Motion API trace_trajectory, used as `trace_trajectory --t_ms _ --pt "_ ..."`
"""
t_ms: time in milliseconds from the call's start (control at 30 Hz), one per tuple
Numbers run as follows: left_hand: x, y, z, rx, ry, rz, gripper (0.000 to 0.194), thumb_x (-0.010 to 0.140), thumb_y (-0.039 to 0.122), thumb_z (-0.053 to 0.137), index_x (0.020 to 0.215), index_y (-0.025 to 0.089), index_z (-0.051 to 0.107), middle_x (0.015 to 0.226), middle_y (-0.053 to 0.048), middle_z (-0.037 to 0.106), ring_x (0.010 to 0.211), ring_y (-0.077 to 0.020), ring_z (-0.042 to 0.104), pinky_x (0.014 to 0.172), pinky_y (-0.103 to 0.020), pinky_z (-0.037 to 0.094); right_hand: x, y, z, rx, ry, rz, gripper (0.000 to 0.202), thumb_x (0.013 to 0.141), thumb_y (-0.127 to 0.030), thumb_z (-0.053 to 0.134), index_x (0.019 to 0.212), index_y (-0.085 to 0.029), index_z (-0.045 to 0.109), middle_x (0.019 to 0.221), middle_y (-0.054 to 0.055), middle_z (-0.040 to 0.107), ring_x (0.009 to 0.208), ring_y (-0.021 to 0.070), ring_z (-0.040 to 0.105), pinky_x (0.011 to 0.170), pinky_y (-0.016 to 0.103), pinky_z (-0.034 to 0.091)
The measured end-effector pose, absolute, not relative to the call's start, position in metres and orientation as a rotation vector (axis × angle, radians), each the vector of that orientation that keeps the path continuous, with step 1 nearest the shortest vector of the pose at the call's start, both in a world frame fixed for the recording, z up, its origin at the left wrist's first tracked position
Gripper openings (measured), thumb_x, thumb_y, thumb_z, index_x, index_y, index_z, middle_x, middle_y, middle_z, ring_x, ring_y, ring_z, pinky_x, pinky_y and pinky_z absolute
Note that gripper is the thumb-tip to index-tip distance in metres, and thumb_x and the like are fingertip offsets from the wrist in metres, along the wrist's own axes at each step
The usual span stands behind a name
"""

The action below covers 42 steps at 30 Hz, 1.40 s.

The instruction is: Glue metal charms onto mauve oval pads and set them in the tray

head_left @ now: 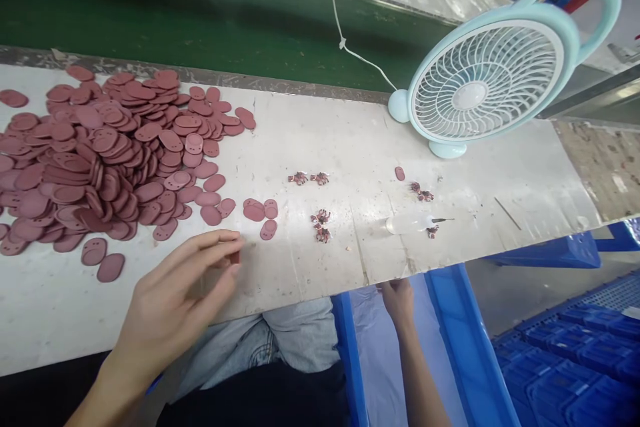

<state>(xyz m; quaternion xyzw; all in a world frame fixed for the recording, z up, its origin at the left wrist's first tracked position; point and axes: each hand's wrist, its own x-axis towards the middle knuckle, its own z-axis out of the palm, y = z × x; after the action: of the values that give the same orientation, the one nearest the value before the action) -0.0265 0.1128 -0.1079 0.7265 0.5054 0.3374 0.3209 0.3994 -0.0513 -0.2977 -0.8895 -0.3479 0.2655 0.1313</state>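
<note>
A large heap of dark red oval discs [100,160] covers the left part of the white tabletop. My left hand [185,287] is just in front of it, fingers bent, with a small reddish disc partly showing between fingertips and thumb. Close beyond those fingertips lie a few loose discs [254,209]. My right hand [397,297] is low at the table's front edge, over a blue bin [450,307] lined with pale plastic; its fingers are closed and what they hold is hidden. Small brown-red figures [321,233] lie mid-table.
A light blue fan [470,93] stands at the back right, its white cord running backward. A clear bottle with a dark thin tip [410,222] lies near more small figures [425,195]. Blue crates [575,373] are at the lower right. A green surface [200,27] runs behind the table.
</note>
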Motion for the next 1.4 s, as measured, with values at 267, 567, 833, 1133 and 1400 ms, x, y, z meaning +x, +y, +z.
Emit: trace_trajectory --t_ms 267,567,833,1133,1400 --pt "-0.024 0.116 -0.126 2.474 1.209 0.661 0.034 0.091 0.022 0.064 0.125 0.025 0.065 0.126 -0.010 0.069 0.114 -0.0327 0.062 0.101 -0.053 0.049 0.401 -0.099 -0.291 -2.466 -1.157 0.987 0.026 0.100 -0.040 0.061 0.105 -0.014 0.065 0.084 0.000 0.068 0.068 0.0131 0.066 0.066 0.030 0.057" --pt "-0.026 0.119 -0.128 2.466 1.189 0.665 0.035 0.091 0.022 0.063 0.126 0.028 0.064 0.128 -0.008 0.070 0.114 -0.0316 0.063 0.102 -0.051 0.048 0.408 -0.060 -0.299 -2.717 -1.430 0.737 0.026 0.099 -0.038 0.061 0.111 -0.015 0.066 0.111 0.007 0.068 0.096 0.0199 0.067 0.086 0.041 0.057" --pt "-0.026 0.118 -0.129 2.454 1.174 0.682 0.035 0.092 0.021 0.062 0.127 0.026 0.063 0.126 -0.008 0.069 0.114 -0.0310 0.062 0.101 -0.051 0.047 0.409 -0.036 -0.309 -2.750 -1.637 0.769 0.031 0.099 -0.035 0.063 0.125 -0.019 0.062 0.125 0.009 0.065 0.107 0.0231 0.066 0.092 0.044 0.057" --pt "-0.026 0.120 -0.127 2.406 1.193 0.695 0.034 0.091 0.023 0.063 0.125 0.027 0.065 0.125 -0.008 0.069 0.112 -0.0313 0.063 0.099 -0.050 0.048 0.414 -0.033 -0.305 -2.662 -1.614 0.834 0.033 0.098 -0.033 0.064 0.128 -0.020 0.062 0.133 0.010 0.062 0.116 0.0258 0.063 0.099 0.049 0.054" --pt "-0.025 0.122 -0.129 2.448 1.188 0.688 0.036 0.090 0.019 0.065 0.126 0.024 0.064 0.126 -0.009 0.068 0.114 -0.0309 0.062 0.100 -0.050 0.049 0.403 -0.019 -0.263 -2.441 -1.356 1.010 0.028 0.097 -0.040 0.063 0.113 -0.017 0.067 0.114 0.007 0.069 0.098 0.0208 0.068 0.088 0.041 0.056"
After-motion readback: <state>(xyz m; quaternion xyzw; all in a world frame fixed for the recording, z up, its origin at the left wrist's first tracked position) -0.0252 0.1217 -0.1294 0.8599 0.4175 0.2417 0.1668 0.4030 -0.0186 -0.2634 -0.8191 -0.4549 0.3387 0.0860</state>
